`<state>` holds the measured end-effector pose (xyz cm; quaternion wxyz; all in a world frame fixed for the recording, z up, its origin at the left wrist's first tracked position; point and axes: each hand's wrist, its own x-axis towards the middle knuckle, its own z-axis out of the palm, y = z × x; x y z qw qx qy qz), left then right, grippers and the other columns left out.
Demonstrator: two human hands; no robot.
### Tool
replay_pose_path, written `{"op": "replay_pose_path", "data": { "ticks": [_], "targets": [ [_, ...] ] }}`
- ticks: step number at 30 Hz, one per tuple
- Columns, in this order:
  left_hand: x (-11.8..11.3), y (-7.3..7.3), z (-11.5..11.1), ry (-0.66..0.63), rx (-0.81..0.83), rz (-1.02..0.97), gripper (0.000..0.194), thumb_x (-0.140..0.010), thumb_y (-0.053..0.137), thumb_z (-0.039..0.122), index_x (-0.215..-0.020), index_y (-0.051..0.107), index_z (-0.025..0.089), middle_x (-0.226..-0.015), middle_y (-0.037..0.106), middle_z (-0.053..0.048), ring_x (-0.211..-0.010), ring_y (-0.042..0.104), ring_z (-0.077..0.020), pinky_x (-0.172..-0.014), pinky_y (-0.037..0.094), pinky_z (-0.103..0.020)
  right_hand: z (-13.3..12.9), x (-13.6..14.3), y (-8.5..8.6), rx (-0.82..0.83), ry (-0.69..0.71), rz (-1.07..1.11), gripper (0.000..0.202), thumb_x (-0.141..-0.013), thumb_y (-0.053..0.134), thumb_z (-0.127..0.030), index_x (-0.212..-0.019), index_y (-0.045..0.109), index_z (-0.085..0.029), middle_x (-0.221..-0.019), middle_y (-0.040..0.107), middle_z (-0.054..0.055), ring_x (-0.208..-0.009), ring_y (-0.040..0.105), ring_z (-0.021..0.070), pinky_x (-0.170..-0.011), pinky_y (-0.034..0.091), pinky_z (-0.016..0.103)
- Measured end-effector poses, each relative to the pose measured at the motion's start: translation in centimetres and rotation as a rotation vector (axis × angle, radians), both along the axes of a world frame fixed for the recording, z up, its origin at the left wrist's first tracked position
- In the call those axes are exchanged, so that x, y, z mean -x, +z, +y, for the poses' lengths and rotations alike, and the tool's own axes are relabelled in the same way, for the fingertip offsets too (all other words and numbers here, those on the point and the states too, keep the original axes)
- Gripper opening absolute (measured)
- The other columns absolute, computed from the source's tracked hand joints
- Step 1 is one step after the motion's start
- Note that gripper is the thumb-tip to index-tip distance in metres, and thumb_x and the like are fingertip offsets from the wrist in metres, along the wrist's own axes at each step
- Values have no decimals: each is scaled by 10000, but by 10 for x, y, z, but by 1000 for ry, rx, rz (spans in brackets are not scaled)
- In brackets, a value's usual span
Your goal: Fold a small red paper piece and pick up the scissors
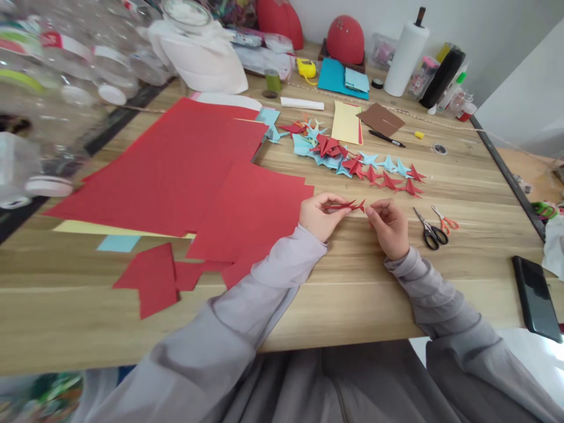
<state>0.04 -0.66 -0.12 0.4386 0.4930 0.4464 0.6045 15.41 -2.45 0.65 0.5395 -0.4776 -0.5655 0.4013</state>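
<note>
Both my hands hold a small folded red paper piece (348, 205) just above the wooden table (352, 294). My left hand (318, 216) pinches its left end and my right hand (388, 226) pinches its right tip. Just beyond them lies a row of finished red and light-blue folded paper shapes (352, 158). Large red paper sheets (176, 164) lie to the left of my hands, with red offcuts (154, 282) nearer the table's front edge.
Black scissors (429, 232) and small orange scissors (446, 221) lie right of my right hand. A black phone (535, 296) sits at the right edge. Yellow paper (346, 122), brown card (381, 119), a pen (386, 138), a paper towel roll (405, 56) and clear plastic bottles (66, 70) stand farther back.
</note>
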Motion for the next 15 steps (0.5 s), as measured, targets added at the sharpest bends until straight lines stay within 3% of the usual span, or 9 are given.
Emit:
{"op": "replay_pose_path", "data": {
  "ticks": [5, 8, 13, 15],
  "targets": [
    [-2, 0, -7, -38, -140, 131, 99, -643, 711, 165, -732, 668, 164, -828, 684, -62, -796, 658, -170, -742, 558, -311, -5, 4, -5, -16, 129, -50, 301, -769, 673, -412, -966, 561, -213, -699, 645, -22, -556, 592, 108, -549, 490, 253],
    [-2, 6, -12, -122, -188, 126, 83, -646, 718, 193, -705, 665, 167, -841, 675, -65, -801, 652, -169, -734, 561, -301, -5, 2, -6, -85, 94, -117, 196, -818, 623, -380, -905, 607, -205, -764, 668, 7, -605, 614, 118, -587, 506, 268],
    [-1, 9, -8, -110, -65, 51, 152, -725, 680, 319, -724, 679, 167, -820, 693, -68, -784, 656, -169, -746, 554, -312, -6, -2, 0, -236, -30, -339, 111, -827, 609, -308, -846, 645, -205, -784, 692, 29, -660, 624, 141, -650, 522, 296],
    [-1, 5, -5, -144, 30, -22, 225, -685, 718, 355, -789, 678, 160, -816, 699, -65, -754, 661, -173, -715, 561, -324, -7, -2, 2, -305, -38, -431, 90, -831, 595, -282, -841, 648, -210, -782, 699, 30, -667, 624, 147, -660, 523, 302]
  ]
}}
